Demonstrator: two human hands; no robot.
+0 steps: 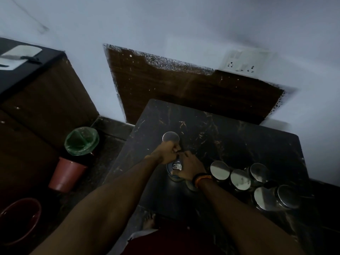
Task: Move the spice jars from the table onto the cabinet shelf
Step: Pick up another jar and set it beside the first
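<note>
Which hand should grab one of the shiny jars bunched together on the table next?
Probably the right hand. The cluster of steel-lidded jars stands just beside its wrist, on the right of the table. The left hand is farther off, at the lone jar, so it would have to cross over.

Dark marble-patterned table [239, 144] centre frame; five steel-lidded glass spice jars [241, 179] clustered right on it, sixth steel-lidded jar [170, 136] upper centre; green-lined bin [81, 140] left on floor, brown wooden cabinet [46, 92] upper left.

A small label on the held jar [177, 166] is too blurred to read
</note>
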